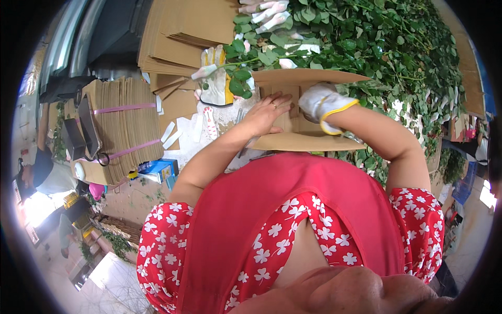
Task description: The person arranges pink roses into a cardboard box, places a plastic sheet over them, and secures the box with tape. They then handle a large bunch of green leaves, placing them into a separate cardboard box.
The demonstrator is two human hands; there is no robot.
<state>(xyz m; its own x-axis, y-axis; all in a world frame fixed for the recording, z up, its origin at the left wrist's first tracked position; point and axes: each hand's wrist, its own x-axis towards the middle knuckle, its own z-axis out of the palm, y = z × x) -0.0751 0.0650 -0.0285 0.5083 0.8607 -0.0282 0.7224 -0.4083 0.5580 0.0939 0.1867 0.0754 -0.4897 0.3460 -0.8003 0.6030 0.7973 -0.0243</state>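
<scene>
In front of my red apron lies a piece of cardboard (285, 121), its far flap (310, 75) and near flap (310, 142) bent upward. My left hand (272, 112), bare with a ring on one finger, rests palm down on its left part, thumb apart. My right hand (322, 103) wears a white work glove with a yellow cuff and reaches down between the flaps on the right. Its fingertips are hidden, so I cannot tell whether they grip anything. A second white-and-yellow glove (217, 88) lies on the table beyond my left hand.
Leafy cut stems (376, 47), some with white-sleeved heads (272, 19), heap at the far right. Flat cardboard sheets (192, 23) stack at the far left. Nearer stands a cardboard bundle (125, 121) bound with pink straps. A blue box (159, 170) sits beside it. People are in the left background.
</scene>
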